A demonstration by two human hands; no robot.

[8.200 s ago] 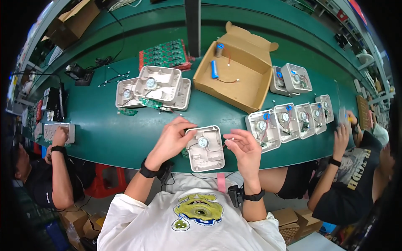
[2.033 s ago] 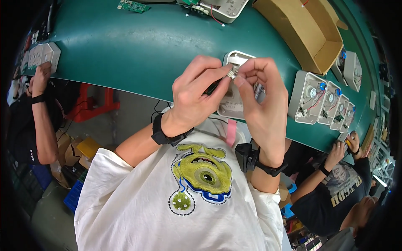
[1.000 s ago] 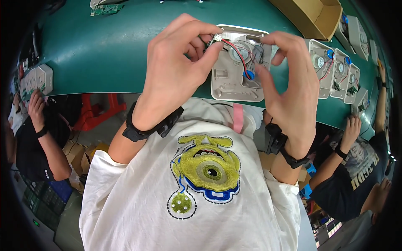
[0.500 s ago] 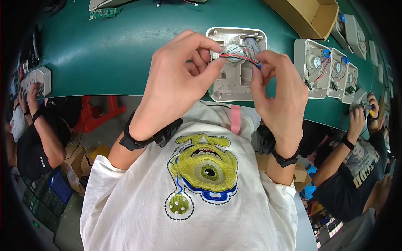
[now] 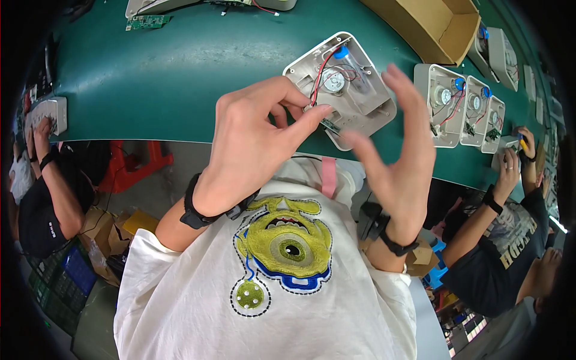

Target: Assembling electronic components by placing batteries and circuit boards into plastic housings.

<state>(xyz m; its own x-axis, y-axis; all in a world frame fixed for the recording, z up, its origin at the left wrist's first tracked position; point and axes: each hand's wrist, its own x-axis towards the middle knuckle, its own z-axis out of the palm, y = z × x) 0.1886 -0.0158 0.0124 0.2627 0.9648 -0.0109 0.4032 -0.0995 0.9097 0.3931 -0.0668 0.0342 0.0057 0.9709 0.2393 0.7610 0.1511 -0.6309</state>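
Note:
A light grey plastic housing [image 5: 366,117] lies turned at an angle on the green table before me. Inside it are a round silver motor-like part [image 5: 333,80], a blue-capped cylinder [image 5: 341,53] near the far edge, and a small green circuit board [image 5: 330,125] close to my left fingertips. My left hand [image 5: 258,132] is closed in a pinch on the end of the red and black wires [image 5: 316,84], which run up to the blue cap; the fingers partly cover that end. My right hand [image 5: 399,150], slightly blurred, is open beside the housing's near right corner, fingers apart and holding nothing.
Similar housings [image 5: 441,108] with motors and wires stand in a row at the right. Behind them is an open cardboard box [image 5: 432,30]. A loose circuit board [image 5: 147,23] lies at the far left. Co-workers' hands [image 5: 510,171] are busy at the right and left table edges.
The housing has been turned, and its blue-capped end now points to the far side. My right hand has let go of the wires and opened. The left hand keeps its pinch, slightly lower.

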